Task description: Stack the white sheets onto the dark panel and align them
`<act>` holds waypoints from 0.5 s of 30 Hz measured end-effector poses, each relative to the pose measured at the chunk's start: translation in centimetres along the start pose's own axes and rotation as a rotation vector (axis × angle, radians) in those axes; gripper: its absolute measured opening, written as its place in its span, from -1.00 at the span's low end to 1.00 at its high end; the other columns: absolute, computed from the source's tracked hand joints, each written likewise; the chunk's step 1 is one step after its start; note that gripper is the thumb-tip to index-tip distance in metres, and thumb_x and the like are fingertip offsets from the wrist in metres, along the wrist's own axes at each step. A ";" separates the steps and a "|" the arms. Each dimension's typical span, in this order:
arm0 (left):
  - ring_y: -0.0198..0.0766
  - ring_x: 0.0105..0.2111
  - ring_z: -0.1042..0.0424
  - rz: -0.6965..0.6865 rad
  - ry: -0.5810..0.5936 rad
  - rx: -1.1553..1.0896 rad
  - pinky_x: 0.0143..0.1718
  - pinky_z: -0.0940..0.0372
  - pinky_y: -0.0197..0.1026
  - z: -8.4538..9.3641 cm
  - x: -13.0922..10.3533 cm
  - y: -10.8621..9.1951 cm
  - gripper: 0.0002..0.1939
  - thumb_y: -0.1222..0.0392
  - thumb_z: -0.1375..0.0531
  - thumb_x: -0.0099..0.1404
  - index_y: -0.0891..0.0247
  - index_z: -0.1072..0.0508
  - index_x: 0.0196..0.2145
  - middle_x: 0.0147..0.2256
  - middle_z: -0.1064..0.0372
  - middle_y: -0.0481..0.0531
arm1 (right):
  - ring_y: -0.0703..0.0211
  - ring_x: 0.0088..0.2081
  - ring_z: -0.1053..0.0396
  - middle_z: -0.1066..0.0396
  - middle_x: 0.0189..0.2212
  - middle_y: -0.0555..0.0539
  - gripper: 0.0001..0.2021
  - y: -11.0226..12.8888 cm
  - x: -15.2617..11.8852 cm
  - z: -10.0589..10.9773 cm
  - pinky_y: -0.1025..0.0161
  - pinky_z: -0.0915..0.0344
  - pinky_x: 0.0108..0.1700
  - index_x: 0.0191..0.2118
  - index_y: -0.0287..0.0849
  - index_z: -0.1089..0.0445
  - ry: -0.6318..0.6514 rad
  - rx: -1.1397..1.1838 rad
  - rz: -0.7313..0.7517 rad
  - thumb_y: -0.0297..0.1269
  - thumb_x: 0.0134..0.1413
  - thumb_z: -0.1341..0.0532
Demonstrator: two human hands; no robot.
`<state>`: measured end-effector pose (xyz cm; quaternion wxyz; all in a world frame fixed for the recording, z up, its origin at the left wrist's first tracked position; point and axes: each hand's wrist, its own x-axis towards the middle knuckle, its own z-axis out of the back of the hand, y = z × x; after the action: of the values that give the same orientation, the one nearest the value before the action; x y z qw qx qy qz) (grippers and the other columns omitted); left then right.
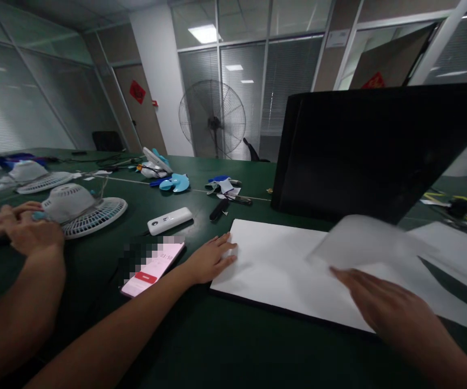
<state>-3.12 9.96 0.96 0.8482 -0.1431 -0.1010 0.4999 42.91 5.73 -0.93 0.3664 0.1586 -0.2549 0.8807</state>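
My left hand lies with its fingers apart at the left edge of a flat white stack of paper, fingertips resting on that edge. With my right hand closed, I grip a thin white sheet of paper by its near edge. The sheet is lifted above the right part of the stack, curved and smeared by motion. A phone with a lit pink screen lies left of my left hand.
A large black box-like object stands behind the paper. Loose white sheets lie at right. At left, a co-worker's hands touch a white fan part. A white power bank and blue fan blades lie on the green table.
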 end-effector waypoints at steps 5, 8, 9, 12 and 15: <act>0.05 0.44 0.04 -0.001 0.011 -0.002 0.40 0.06 0.19 -0.4 0.2 0.6 -0.32 -0.29 0.14 0.53 0.18 -0.27 0.34 0.45 0.06 0.16 | 0.07 0.00 -0.52 -0.49 0.09 -0.08 -0.40 4.7 1.7 -0.7 0.10 -0.53 -0.11 0.20 -0.09 -0.41 0.042 0.055 0.174 -0.61 0.08 0.00; 0.06 0.43 0.02 -0.004 0.001 0.007 0.40 0.06 0.17 -0.7 0.3 1.0 -0.26 -0.36 0.16 0.50 0.22 -0.29 0.32 0.45 0.05 0.19 | 0.11 0.04 -0.50 -0.48 0.12 -0.05 -0.44 4.8 1.8 -0.6 0.11 -0.52 -0.06 0.22 -0.07 -0.38 0.046 0.112 0.197 -0.59 0.17 0.00; 0.06 0.43 0.01 -0.005 -0.002 0.012 0.40 0.05 0.16 -0.7 0.3 1.0 -0.25 -0.36 0.15 0.49 0.22 -0.30 0.31 0.44 0.04 0.19 | 0.12 0.05 -0.49 -0.47 0.12 -0.03 -0.45 4.7 1.8 -0.6 0.12 -0.52 -0.05 0.23 -0.06 -0.38 0.041 0.134 0.205 -0.57 0.21 -0.01; 0.07 0.40 -0.06 0.003 -0.008 0.034 0.40 0.03 0.13 -0.8 0.5 0.8 -0.27 -0.36 0.08 0.48 0.23 -0.30 0.31 0.44 0.01 0.18 | 0.11 0.07 -0.48 -0.46 0.14 0.01 -0.49 4.6 1.8 -0.6 0.08 -0.51 -0.02 0.26 -0.01 -0.35 0.053 0.202 0.223 -0.51 0.28 -0.03; 0.14 0.39 -0.09 0.092 -0.018 0.048 0.37 -0.03 0.16 -0.9 0.7 0.5 -0.18 -0.39 -0.04 0.41 0.25 -0.19 0.37 0.43 -0.01 0.23 | 0.09 0.06 -0.48 -0.45 0.15 0.02 -0.51 4.7 1.9 -0.3 0.05 -0.51 0.01 0.28 0.01 -0.33 0.093 0.226 0.244 -0.44 0.31 -0.06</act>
<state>-2.90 10.71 -0.09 0.8265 -0.1227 -0.0896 0.5420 38.13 4.18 -1.87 0.2479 0.1259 -0.1544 0.9481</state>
